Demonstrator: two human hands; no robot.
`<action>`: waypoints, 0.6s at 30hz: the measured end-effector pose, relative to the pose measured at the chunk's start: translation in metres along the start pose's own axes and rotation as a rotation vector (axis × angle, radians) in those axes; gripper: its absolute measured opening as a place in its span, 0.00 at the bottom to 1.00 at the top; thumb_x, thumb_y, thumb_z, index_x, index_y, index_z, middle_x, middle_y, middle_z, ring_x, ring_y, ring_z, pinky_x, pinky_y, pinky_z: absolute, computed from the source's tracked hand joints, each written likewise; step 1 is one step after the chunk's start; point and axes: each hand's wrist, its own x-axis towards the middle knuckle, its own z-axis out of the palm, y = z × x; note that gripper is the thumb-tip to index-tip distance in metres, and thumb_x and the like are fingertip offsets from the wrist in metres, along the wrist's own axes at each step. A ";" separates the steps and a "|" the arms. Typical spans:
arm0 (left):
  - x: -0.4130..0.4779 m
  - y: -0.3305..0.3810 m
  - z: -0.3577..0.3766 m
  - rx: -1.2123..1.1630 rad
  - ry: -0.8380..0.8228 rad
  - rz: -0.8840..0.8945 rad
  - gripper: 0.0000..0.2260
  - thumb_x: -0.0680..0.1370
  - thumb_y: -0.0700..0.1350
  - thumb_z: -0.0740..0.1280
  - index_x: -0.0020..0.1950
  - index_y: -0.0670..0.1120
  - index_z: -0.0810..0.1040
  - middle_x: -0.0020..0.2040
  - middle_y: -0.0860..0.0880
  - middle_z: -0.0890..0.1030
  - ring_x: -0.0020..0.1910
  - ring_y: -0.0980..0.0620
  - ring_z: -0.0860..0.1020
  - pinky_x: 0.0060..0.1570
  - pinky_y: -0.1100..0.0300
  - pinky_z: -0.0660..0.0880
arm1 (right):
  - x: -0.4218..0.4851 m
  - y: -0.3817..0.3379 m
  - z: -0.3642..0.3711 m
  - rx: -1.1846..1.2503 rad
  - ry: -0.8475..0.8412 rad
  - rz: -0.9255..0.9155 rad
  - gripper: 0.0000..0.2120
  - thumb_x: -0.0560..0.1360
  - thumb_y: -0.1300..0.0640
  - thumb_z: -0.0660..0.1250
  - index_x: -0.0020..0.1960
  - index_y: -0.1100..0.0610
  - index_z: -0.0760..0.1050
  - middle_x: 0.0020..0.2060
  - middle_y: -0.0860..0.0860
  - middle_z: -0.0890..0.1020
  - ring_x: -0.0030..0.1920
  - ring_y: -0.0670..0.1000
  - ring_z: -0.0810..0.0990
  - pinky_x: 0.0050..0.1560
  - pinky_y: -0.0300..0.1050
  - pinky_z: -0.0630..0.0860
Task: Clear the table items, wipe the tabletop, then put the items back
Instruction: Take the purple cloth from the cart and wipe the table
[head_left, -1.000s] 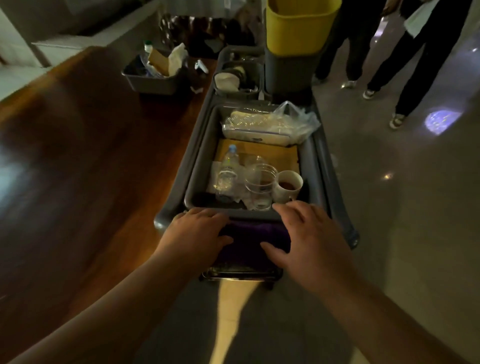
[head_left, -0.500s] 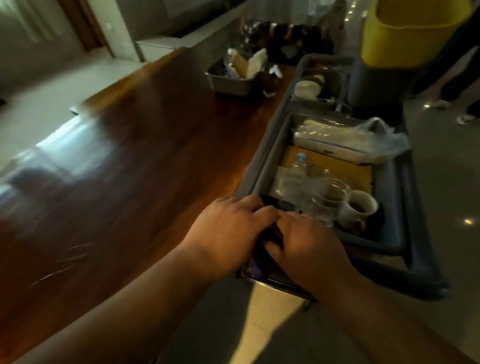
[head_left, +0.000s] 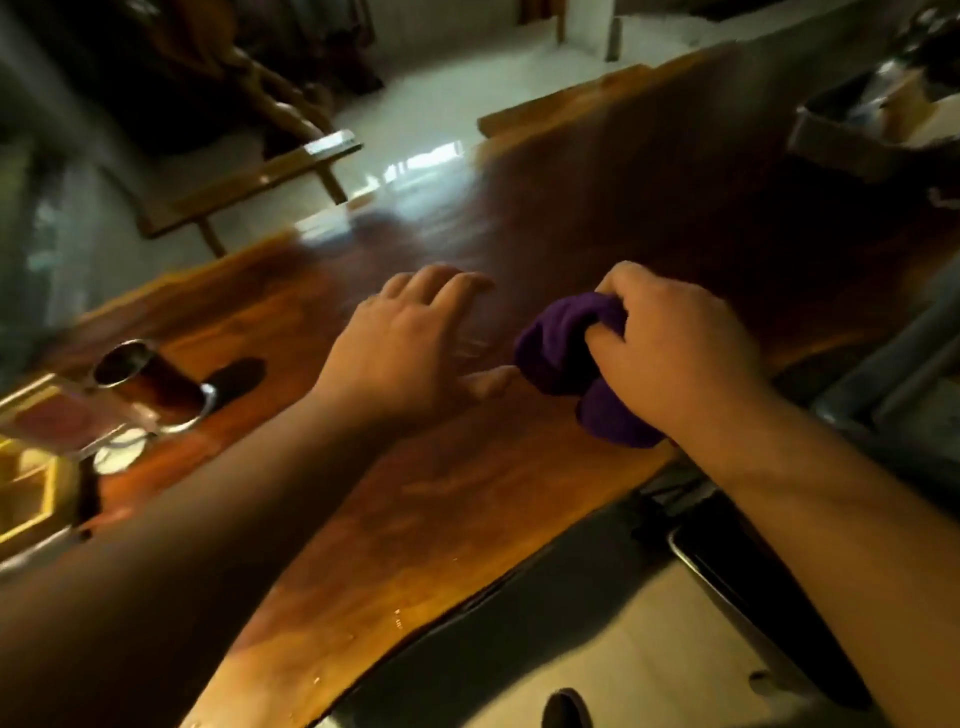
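A bunched purple cloth (head_left: 563, 345) is gripped in my right hand (head_left: 670, 345), held just above the dark wooden tabletop (head_left: 597, 208) near its right edge. My left hand (head_left: 410, 338) hovers flat over the table just left of the cloth, fingers spread and holding nothing. The thumb of my left hand nearly touches the cloth. The view is tilted and blurred.
A metal cup (head_left: 150, 382) lies tipped at the table's left, beside a clear stand (head_left: 57, 415) and a yellow-framed box (head_left: 26, 493). A grey bin (head_left: 862, 130) with items sits at the far right. The grey cart (head_left: 893, 374) stands on the right. A wooden bench (head_left: 249, 187) is beyond the table.
My right hand has lifted the purple cloth off the cart's end and carried it left over the tabletop. My left hand let go of it and spread open. The view swung left.
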 end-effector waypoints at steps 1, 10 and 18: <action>-0.023 -0.026 0.001 0.009 -0.002 -0.051 0.39 0.71 0.76 0.61 0.76 0.57 0.64 0.74 0.47 0.72 0.70 0.41 0.71 0.63 0.39 0.75 | 0.002 -0.021 0.014 0.025 -0.008 -0.017 0.05 0.78 0.47 0.65 0.51 0.45 0.70 0.36 0.44 0.74 0.34 0.48 0.74 0.27 0.44 0.69; -0.267 -0.210 0.039 -0.009 -0.095 -0.434 0.41 0.70 0.74 0.66 0.77 0.55 0.63 0.77 0.47 0.68 0.72 0.42 0.70 0.63 0.43 0.74 | -0.046 -0.199 0.197 0.232 -0.151 0.008 0.06 0.78 0.49 0.65 0.52 0.43 0.68 0.38 0.40 0.72 0.34 0.41 0.68 0.29 0.40 0.63; -0.491 -0.292 0.103 -0.071 -0.180 -0.740 0.45 0.69 0.80 0.62 0.78 0.55 0.62 0.78 0.50 0.66 0.72 0.44 0.70 0.64 0.41 0.74 | -0.163 -0.296 0.359 0.275 -0.432 0.010 0.05 0.78 0.49 0.62 0.52 0.43 0.67 0.43 0.52 0.80 0.42 0.61 0.79 0.40 0.53 0.75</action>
